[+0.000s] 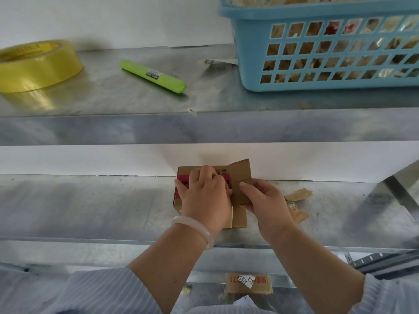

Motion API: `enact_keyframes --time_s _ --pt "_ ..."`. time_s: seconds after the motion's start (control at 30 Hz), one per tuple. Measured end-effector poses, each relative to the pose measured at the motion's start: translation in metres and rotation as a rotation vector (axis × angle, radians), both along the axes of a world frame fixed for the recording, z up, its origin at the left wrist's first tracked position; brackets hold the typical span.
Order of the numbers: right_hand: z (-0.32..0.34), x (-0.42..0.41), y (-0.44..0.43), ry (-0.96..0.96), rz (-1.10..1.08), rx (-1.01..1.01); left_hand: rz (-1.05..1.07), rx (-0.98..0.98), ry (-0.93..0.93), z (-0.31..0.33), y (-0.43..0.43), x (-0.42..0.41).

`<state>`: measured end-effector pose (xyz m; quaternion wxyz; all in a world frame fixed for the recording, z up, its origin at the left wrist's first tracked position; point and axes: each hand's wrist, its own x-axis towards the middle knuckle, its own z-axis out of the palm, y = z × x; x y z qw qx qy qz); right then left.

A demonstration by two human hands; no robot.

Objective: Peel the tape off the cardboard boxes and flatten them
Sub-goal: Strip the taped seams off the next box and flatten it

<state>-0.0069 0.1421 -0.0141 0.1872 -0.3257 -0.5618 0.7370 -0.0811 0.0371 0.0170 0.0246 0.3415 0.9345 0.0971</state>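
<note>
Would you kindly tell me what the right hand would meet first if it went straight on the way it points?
The right hand points left, already pinching the open cardboard flap; next probably the left hand, though depth is unclear.

Cardboard box (pixel 240 172) lies on the lower shelf (pixel 90 205). Left hand (pixel 204 196) grips the box top. Right hand (pixel 267 202) pinches its raised right-end flap. Tape scraps (pixel 297 196) lie right of the box.

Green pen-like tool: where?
Head view: green pen-like tool lies on the upper shelf, left of centre, between the yellow tape roll and the blue basket.
</note>
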Motion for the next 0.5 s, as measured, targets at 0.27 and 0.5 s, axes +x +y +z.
enact_keyframes --time_s 0.27,0.5 --pt "-0.003 0.001 -0.002 -0.019 -0.024 -0.053 -0.029 0.065 -0.001 -0.008 -0.003 -0.004" --pt "0.000 -0.002 -0.003 -0.015 0.000 -0.045 -0.032 0.468 -0.008 -0.025 -0.011 -0.011"
